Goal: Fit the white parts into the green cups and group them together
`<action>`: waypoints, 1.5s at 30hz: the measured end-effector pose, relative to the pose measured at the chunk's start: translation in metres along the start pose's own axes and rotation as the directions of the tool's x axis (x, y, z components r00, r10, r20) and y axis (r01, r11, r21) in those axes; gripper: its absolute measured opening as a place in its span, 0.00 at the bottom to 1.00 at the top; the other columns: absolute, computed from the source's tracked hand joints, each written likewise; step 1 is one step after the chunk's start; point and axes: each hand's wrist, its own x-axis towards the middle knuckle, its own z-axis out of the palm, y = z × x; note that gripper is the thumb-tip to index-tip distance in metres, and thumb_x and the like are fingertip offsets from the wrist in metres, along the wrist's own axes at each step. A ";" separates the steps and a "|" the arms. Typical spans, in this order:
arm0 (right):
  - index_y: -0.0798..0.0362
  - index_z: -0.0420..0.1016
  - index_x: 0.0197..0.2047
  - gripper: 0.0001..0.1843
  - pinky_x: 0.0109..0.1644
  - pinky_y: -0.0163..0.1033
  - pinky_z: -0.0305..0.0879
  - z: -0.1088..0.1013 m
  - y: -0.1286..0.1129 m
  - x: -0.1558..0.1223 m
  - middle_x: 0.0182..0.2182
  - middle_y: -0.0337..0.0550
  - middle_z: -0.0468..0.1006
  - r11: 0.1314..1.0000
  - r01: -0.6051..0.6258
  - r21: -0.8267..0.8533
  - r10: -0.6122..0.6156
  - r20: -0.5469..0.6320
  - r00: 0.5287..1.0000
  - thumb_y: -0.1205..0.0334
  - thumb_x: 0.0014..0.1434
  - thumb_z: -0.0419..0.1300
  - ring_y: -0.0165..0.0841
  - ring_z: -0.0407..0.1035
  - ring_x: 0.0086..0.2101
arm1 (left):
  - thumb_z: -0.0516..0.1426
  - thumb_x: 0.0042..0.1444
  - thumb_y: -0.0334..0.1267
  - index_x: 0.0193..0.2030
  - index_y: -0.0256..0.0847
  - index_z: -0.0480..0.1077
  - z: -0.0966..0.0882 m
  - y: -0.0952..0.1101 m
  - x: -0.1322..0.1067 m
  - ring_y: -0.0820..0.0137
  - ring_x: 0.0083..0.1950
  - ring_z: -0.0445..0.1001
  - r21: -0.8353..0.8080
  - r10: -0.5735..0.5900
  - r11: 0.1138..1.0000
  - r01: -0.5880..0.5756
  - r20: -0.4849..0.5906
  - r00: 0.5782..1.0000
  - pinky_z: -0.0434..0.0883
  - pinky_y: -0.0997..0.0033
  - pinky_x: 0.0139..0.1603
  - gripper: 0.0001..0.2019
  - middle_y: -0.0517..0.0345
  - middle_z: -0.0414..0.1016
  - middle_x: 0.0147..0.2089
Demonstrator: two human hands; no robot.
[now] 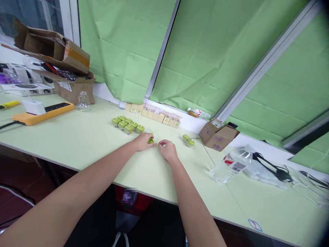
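Observation:
My left hand [142, 141] rests on the pale green table [84, 137] with its fingers closed round a small green-topped item [150, 140]. My right hand [167, 149] sits just to its right, fingertips pinched toward the same item; what the pinch holds is too small to make out. Behind my left hand stands a cluster of several small green-lidded clear jars [128, 125]. Two more green pieces [189, 140] lie to the right of my right hand.
A row of small cream boxes [153, 113] lines the back edge. An open brown carton [218, 134], a lying plastic bottle [230, 165], clear bags with black cable [272, 168], a yellow power strip [43, 113], a glass dome [83, 102] and cardboard boxes [59, 65] stand around.

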 end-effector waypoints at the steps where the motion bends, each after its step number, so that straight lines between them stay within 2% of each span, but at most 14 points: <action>1: 0.47 0.80 0.33 0.08 0.39 0.35 0.63 0.000 0.000 0.000 0.32 0.37 0.81 1.000 0.000 0.000 0.000 0.003 1.000 0.59 0.52 0.59 0.31 0.72 0.33 | 0.59 0.54 0.49 0.49 0.40 0.72 0.000 0.000 0.000 0.58 0.53 0.72 0.003 0.002 1.000 -0.002 0.000 1.000 0.70 0.61 0.53 0.20 0.47 0.77 0.48; 9: 0.48 0.80 0.32 0.07 0.39 0.36 0.64 -0.001 0.000 0.000 0.32 0.38 0.81 1.000 -0.006 0.021 0.006 0.008 1.000 0.59 0.52 0.60 0.32 0.71 0.32 | 0.58 0.55 0.49 0.48 0.41 0.73 0.001 0.000 0.001 0.59 0.51 0.73 0.004 0.045 0.999 -0.045 0.005 0.999 0.69 0.61 0.53 0.18 0.48 0.77 0.47; 16: 0.48 0.80 0.33 0.08 0.40 0.36 0.64 -0.001 0.002 0.000 0.32 0.37 0.81 1.000 0.010 0.025 -0.010 0.007 1.000 0.59 0.53 0.60 0.31 0.72 0.32 | 0.59 0.54 0.49 0.47 0.41 0.73 0.001 0.004 -0.001 0.58 0.51 0.73 0.002 0.035 0.999 -0.035 -0.001 0.999 0.69 0.62 0.52 0.18 0.48 0.77 0.46; 25: 0.48 0.79 0.33 0.07 0.41 0.36 0.64 -0.001 0.003 0.001 0.31 0.36 0.81 0.999 0.036 0.018 -0.036 0.013 0.999 0.59 0.52 0.60 0.32 0.72 0.33 | 0.57 0.54 0.43 0.47 0.41 0.73 0.002 0.005 0.000 0.58 0.52 0.72 0.026 0.074 0.997 -0.074 0.007 0.997 0.69 0.61 0.54 0.15 0.49 0.77 0.48; 33: 0.48 0.79 0.32 0.07 0.41 0.36 0.64 -0.002 0.002 -0.001 0.32 0.36 0.81 0.999 0.036 0.030 -0.037 0.026 0.999 0.58 0.52 0.60 0.32 0.73 0.34 | 0.58 0.54 0.44 0.46 0.42 0.73 -0.002 0.011 -0.002 0.57 0.54 0.71 0.041 0.052 0.998 -0.053 0.022 0.998 0.69 0.60 0.55 0.15 0.49 0.77 0.48; 40: 0.48 0.80 0.32 0.08 0.41 0.36 0.64 -0.002 0.004 0.000 0.32 0.37 0.81 0.997 0.029 0.072 -0.031 0.029 0.999 0.57 0.51 0.60 0.33 0.72 0.34 | 0.56 0.52 0.35 0.49 0.42 0.73 0.000 0.013 -0.003 0.58 0.55 0.71 0.039 0.092 0.995 -0.094 0.034 0.995 0.67 0.60 0.57 0.16 0.50 0.76 0.50; 45: 0.47 0.81 0.30 0.09 0.40 0.36 0.64 -0.003 0.002 -0.002 0.31 0.37 0.81 0.997 0.036 0.064 -0.038 0.026 0.999 0.55 0.52 0.61 0.32 0.72 0.32 | 0.54 0.53 0.34 0.50 0.43 0.72 -0.001 0.016 -0.004 0.57 0.57 0.69 0.060 0.072 0.995 -0.076 0.065 0.995 0.66 0.57 0.57 0.17 0.50 0.74 0.53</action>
